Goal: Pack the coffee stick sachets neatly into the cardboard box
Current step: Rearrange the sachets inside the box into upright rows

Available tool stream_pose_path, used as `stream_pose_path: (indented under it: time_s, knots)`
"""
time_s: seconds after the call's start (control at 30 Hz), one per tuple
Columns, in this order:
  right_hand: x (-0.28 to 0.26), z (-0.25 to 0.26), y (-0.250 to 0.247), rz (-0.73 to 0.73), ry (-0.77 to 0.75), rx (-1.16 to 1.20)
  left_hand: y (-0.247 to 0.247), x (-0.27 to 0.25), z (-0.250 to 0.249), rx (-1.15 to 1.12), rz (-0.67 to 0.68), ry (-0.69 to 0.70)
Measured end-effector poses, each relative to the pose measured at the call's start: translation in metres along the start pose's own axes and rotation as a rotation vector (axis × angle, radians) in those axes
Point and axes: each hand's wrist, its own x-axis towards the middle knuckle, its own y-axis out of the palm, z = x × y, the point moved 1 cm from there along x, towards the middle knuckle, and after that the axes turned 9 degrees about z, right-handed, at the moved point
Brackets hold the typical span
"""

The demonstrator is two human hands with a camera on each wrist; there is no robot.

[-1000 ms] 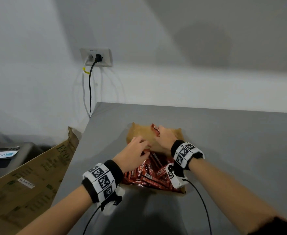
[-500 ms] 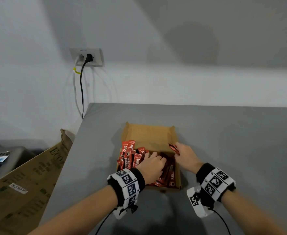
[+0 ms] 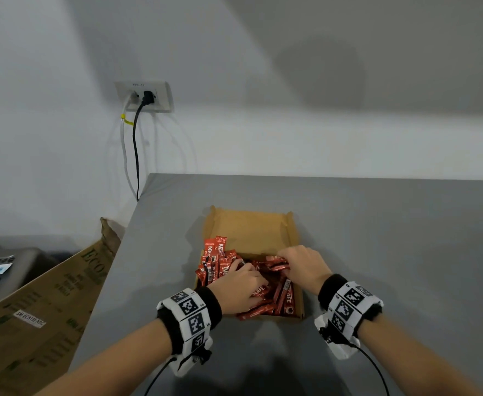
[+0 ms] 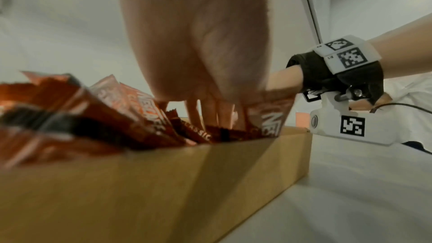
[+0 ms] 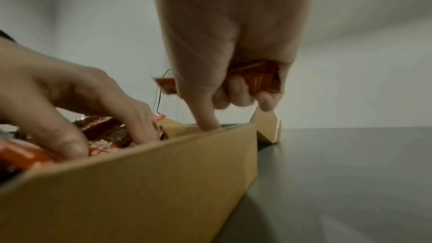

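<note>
A shallow cardboard box (image 3: pixel 251 230) lies open on the grey table (image 3: pixel 391 252), its lid flap folded flat toward the wall. Several red coffee stick sachets (image 3: pixel 216 267) are heaped loosely in its near half, some sticking up at the left. My left hand (image 3: pixel 247 274) lies over the heap, with its fingers (image 5: pixel 140 117) spread and pressing down on the sachets. My right hand (image 3: pixel 287 261) hovers over the right side of the box and grips a small bundle of sachets (image 5: pixel 259 78) in its curled fingers. Its index finger (image 5: pixel 207 117) points down to the box rim.
A large printed carton (image 3: pixel 43 304) leans against the table's left edge. A wall socket (image 3: pixel 144 95) with two cables hangs above the table's far left corner. Cables trail from both wrist bands toward me. Bare table surface spreads to the right of the box.
Both hands have pulled back from the far flap to the near half of the box. The right hand has moved from the right rim to above the sachets, now gripping a bundle.
</note>
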Motion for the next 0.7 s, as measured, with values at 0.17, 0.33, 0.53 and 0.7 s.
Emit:
stream_pose_path:
  time_s: [0.17, 0.33, 0.53, 0.7]
  knots:
    - [-0.001, -0.003, 0.000, 0.113, 0.005, -0.070, 0.007, -0.004, 0.003, -0.040, -0.029, 0.022]
    - [-0.003, -0.003, 0.002, 0.167, -0.155, -0.186, 0.007, -0.004, 0.003, -0.075, -0.032, 0.023]
    - [0.000, -0.004, -0.007, 0.222, -0.218, -0.150, 0.004, -0.004, 0.003, -0.125, -0.036, 0.026]
    - [0.002, -0.013, -0.023, 0.100, -0.232, 0.073, 0.002, -0.006, 0.001, -0.221, -0.144, 0.027]
